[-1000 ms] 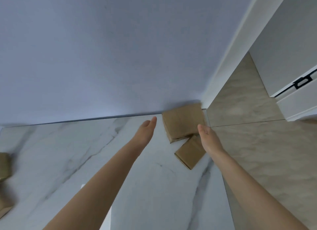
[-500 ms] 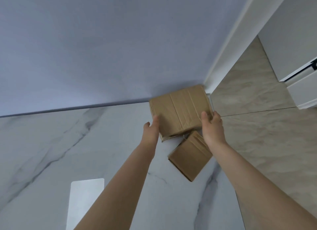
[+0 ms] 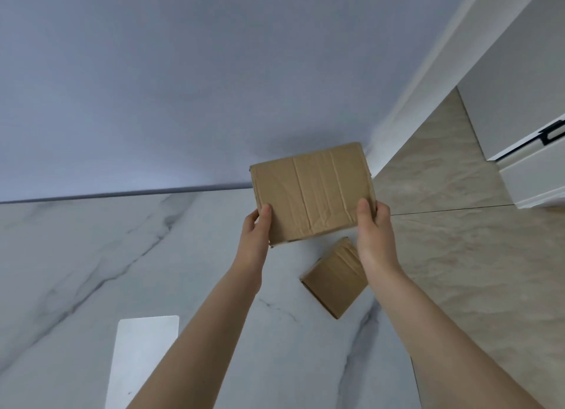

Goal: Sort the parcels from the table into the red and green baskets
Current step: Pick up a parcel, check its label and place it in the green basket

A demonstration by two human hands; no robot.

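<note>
Left hand [image 3: 255, 236], right hand [image 3: 373, 230] grip parcel [image 3: 312, 194] corners, thumbs on top.

- Large parcel [image 3: 312, 194]: flat brown cardboard with creased tape strips, pinched at its near corners between left grip [image 3: 255, 234] and right grip [image 3: 373, 228].
- Small parcel [image 3: 333, 283]: brown taped box, flat on the surface [image 3: 153, 256], just below the right grip, turned cornerwise.

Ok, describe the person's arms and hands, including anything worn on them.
Both forearms are bare to the frame edge, with no sleeves showing. The left hand and right hand are ungloved; no watch, bracelet or ring is visible, though most fingers are hidden.
</note>
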